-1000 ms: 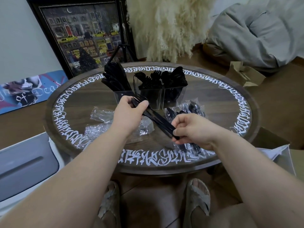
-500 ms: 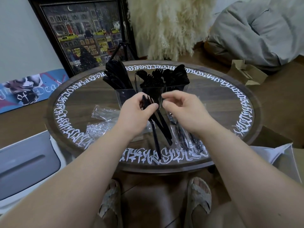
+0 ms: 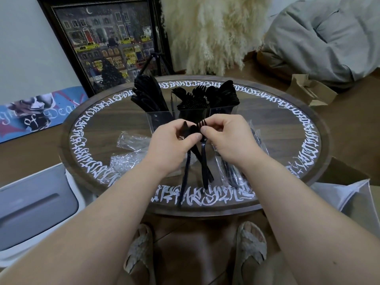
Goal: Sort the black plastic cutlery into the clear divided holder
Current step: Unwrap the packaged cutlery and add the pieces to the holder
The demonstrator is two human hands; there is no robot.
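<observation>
framed painting [image 3: 107, 44] behind table [image 3: 115, 124]; pampas grass [image 3: 213, 31].

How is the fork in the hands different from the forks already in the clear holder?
The held fork is one piece, pinched by the right hand beside pieces in the left hand; the stored forks are a packed bunch. The held fork hangs above the table; the stored forks stand in the clear holder. All are black, tines up.

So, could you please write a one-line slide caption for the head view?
Left hand holds black cutlery while right hand pinches a fork before the clear divided holder.
</observation>
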